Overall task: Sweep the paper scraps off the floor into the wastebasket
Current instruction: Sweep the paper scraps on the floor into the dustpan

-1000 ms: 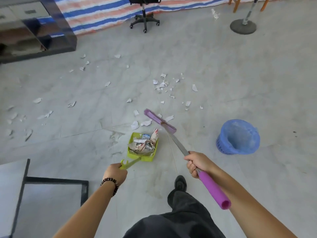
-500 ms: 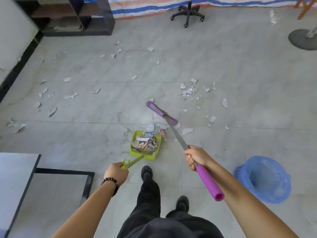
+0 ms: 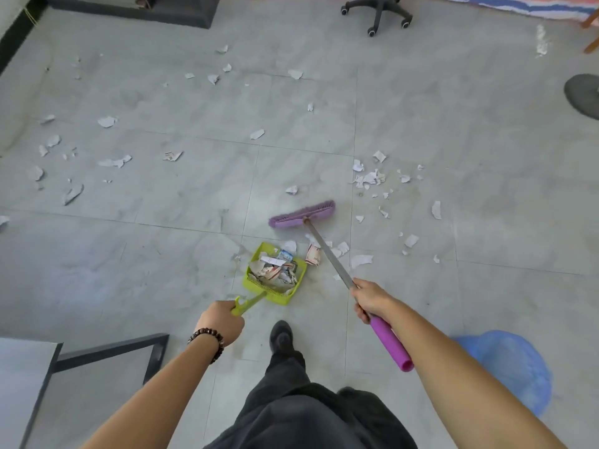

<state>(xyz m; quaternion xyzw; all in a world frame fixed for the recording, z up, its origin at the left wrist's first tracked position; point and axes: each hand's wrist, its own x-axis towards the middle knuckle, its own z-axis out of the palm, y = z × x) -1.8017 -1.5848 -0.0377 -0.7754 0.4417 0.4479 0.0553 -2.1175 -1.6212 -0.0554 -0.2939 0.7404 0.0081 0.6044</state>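
Note:
My left hand (image 3: pixel 221 322) grips the handle of a lime-green dustpan (image 3: pixel 276 294) that rests on the grey tile floor and is filled with crumpled paper. My right hand (image 3: pixel 372 299) grips the metal shaft of a purple broom (image 3: pixel 301 214), whose head sits on the floor just beyond the pan. A few paper scraps (image 3: pixel 337 251) lie between the broom head and the pan's mouth. More scraps (image 3: pixel 369 178) are scattered to the right and across the floor to the left. The blue wastebasket (image 3: pixel 515 367) stands at my lower right, behind my right forearm.
A dark-framed table (image 3: pixel 110 354) stands at the lower left. An office chair base (image 3: pixel 377 12) and a black shelf unit (image 3: pixel 136 8) are at the far side. A round stand base (image 3: pixel 583 95) sits at the right edge. My foot (image 3: pixel 282 337) is behind the dustpan.
The view has swung left and down, so the wastebasket slid to the lower right. The broom head turned from angled to nearly crosswise and moved right of the pan's mouth. Both hands kept their grips.

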